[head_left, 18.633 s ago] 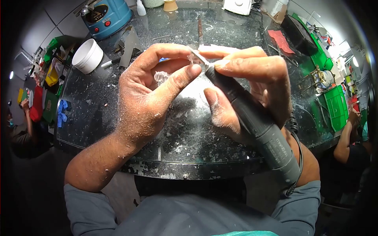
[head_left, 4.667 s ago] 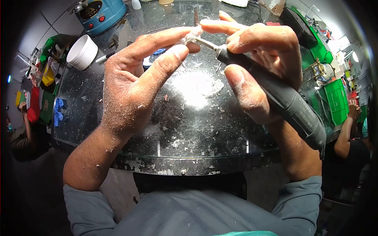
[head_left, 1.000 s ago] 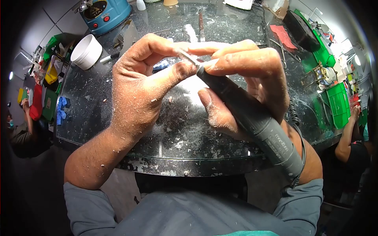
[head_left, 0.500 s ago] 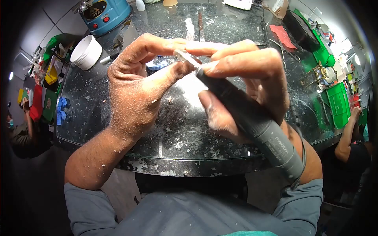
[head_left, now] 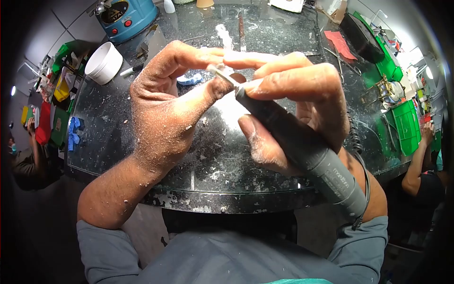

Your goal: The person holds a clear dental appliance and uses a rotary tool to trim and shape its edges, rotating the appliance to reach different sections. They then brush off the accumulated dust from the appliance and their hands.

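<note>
My right hand (head_left: 302, 90) is wrapped round a dark rotary handpiece (head_left: 307, 146) with a cord at its rear end. The handpiece slants up to the left, and its tip meets a small pale piece (head_left: 218, 71). That piece is pinched between the thumb and index finger of my left hand (head_left: 165, 104), and its shape is mostly hidden. White dust covers both hands. A fingertip of my right hand is close to my left fingertips. Under the hands lies a black, dust-specked tabletop (head_left: 208, 170).
A white tub (head_left: 104, 63) and a blue machine (head_left: 125, 19) stand at the back left. On the right are a red cloth (head_left: 339, 44), scissors (head_left: 347, 66), a metal frame device (head_left: 390, 90) and a green bin (head_left: 405, 125). Other people's arms show at both sides.
The handpiece has tilted slightly, its rear end a little lower and further right. My left thumb and the pale piece have shifted a little. My right thumb has dropped slightly.
</note>
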{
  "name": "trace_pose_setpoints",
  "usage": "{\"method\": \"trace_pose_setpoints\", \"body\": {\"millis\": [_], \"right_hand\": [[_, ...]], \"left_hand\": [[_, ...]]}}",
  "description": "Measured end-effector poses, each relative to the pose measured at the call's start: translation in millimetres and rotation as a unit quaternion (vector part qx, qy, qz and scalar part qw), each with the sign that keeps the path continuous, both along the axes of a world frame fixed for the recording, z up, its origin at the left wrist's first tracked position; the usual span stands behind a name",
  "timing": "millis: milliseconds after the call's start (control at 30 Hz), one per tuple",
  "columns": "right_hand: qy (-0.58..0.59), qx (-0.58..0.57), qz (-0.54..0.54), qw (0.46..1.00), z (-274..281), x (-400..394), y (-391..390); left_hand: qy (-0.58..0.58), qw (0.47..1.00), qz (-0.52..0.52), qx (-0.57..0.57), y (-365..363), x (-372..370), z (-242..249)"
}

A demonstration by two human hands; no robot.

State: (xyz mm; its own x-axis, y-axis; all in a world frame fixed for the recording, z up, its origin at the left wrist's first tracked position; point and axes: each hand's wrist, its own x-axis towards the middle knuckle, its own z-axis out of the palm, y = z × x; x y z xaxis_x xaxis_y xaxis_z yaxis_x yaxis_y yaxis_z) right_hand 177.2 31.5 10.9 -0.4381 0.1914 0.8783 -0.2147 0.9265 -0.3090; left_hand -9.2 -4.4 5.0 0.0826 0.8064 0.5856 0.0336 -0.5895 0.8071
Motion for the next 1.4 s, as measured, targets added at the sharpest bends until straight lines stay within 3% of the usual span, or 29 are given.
{"method": "trace_pose_setpoints", "body": {"millis": [300, 500, 600, 800, 900, 967, 1067, 1400], "right_hand": [[0.022, -0.013, 0.004, 1.0, -1.8, -4.0, -1.1], [0.007, -0.007, -0.005, 1.0, -3.1, -1.1, 0.0], [0.018, -0.024, -0.001, 1.0, -2.9, -1.3, 0.4], [0.026, -0.006, 0.027, 0.999, -2.5, -2.4, 2.9], [0.013, -0.002, 0.024, 1.0, -4.0, -6.1, -1.7], [0.059, -0.061, 0.022, 0.996, -6.6, -9.2, -4.2], [-0.005, -0.009, -0.015, 1.0, -1.3, -3.1, -4.3], [0.004, -0.036, 0.002, 0.999, -2.1, -4.0, -3.8]], "left_hand": [[0.013, 1.0, 0.022, 0.011, -0.6, 1.4, -0.6], [-0.016, 1.0, -0.021, 0.007, -1.3, 3.9, -0.5], [0.006, 1.0, 0.013, -0.001, -3.5, 4.8, 1.3], [-0.041, 0.999, -0.027, -0.015, -4.3, 7.2, 0.8], [-0.057, 0.997, 0.015, -0.049, -4.5, 5.9, -0.8], [-0.01, 0.999, 0.011, -0.032, -4.0, 4.9, -0.5], [-0.043, 0.998, 0.026, -0.039, -5.2, 7.4, -0.4], [0.01, 0.997, 0.068, -0.014, -6.4, 9.3, 2.0]]}}
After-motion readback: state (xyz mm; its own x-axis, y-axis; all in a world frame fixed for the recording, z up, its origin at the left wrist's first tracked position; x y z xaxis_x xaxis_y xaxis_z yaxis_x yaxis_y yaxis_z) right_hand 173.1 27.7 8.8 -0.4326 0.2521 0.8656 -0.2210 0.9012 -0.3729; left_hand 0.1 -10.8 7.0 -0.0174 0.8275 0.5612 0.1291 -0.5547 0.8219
